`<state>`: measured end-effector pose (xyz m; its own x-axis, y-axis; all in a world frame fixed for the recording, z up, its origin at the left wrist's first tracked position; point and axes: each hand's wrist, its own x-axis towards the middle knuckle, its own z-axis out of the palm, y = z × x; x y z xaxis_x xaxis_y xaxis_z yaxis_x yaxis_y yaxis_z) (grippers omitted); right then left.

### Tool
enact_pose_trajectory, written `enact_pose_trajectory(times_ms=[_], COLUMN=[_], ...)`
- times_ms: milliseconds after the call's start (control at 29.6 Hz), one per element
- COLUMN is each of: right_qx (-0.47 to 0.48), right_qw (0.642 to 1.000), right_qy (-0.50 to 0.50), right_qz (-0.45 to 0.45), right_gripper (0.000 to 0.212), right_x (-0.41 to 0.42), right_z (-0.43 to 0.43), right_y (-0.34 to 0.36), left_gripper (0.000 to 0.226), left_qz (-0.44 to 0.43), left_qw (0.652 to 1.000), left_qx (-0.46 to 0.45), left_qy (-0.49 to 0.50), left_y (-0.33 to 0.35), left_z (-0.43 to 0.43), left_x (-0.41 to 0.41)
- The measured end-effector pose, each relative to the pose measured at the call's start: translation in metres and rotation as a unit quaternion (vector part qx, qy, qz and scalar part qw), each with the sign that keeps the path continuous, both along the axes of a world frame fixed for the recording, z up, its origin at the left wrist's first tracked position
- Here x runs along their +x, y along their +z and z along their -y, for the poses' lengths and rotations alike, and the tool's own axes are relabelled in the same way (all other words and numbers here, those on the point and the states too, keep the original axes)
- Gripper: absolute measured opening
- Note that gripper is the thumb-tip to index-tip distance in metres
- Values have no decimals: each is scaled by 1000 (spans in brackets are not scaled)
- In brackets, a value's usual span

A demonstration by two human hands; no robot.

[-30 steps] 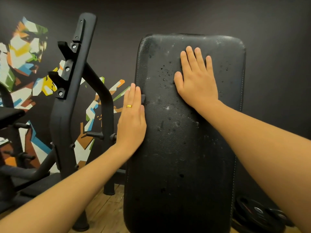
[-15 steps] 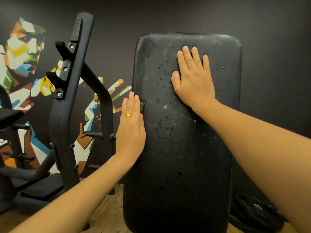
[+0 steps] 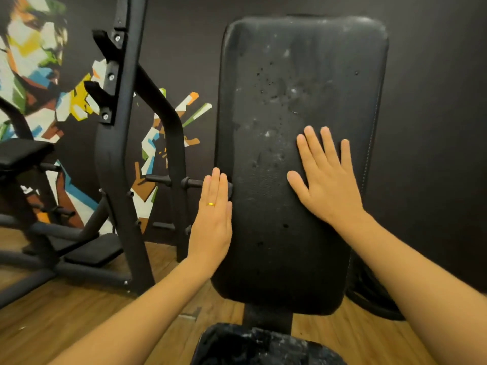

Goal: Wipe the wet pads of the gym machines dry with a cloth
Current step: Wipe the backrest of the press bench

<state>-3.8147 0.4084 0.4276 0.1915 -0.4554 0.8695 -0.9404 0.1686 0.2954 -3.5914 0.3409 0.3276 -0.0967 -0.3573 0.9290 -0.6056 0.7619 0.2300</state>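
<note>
Two grips are out in front of me and neither has a cloth in it; no cloth shows anywhere in the head view. The right grip [image 3: 326,185] lies flat and fully spread, fingers straight, palm pressed on the upright back pad [image 3: 276,259], holding nothing. The left grip [image 3: 213,219] is flat too, fingers together, its inner edge laid against the pad's left side. It has a gold ring [image 3: 210,204] on one finger and nothing held.

I judge that wiping proper has not begun on this pad; it reads to me as feeling out the wet. Water droplets [image 3: 266,83] and pale smears sit above the right grip and up to its left, running toward the pad's top. A few darker spots lie lower, between the two grips. The seat pad [image 3: 263,346] sits below both wrists, close to my body. It looks mottled, but I cannot tell whether it is wet.

The next move, as I see it, calls for a cloth in one grip. Strokes should then run from the top down over the beaded patch while the other grip steadies the pad's edge. Bare palms would only smear the water.
</note>
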Motion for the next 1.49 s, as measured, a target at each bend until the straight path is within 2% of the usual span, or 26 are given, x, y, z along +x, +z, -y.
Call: enact_pose_trajectory(times_ms=[169, 304, 439, 575, 676, 811, 980, 1183, 1318, 1487], right_qx=[-37, -56, -63, -59, -60, -58, -60, -64, -64, -64], right_qw=[999, 998, 998, 998, 998, 998, 998, 998, 998, 998], right_qy=[-5, 3, 1, 6, 6, 10, 10, 10, 9, 9], right_qz=[-17, -23, -24, -22, -20, -19, -19, -22, -23, -24], right_gripper=[73, 72, 72, 72, 72, 72, 72, 72, 72, 72], right_x=[-2, -6, -7, -8, -8, -5, -7, -8, -8, -7], right_z=[13, 16, 17, 18, 17, 16, 16, 16, 15, 16], right_y=[-1, -2, -1, -5, -3, -2, -3, -5, -4, -4], left_gripper=[58, 59, 61, 61, 63, 58, 62, 70, 72, 63], left_qz=[-51, -72, -85, -21, 11, 9, -36, 34, 90, 29], left_qw=[998, 997, 996, 1000, 1000, 1000, 999, 999, 996, 999], left_qx=[-17, -35, -3, 12, -10, -5, 7, 17, 14, 5], left_qy=[-26, -1, -11, -4, 12, 19, 2, -3, 13, 20], left_y=[27, 39, -11, -84, -71, -44, -81, -133, -121, -97], left_z=[10, 15, 7, -2, 3, 10, 4, -6, 2, 1], left_x=[-2, -11, -16, -8, -4, -1, -14, -2, 14, 3])
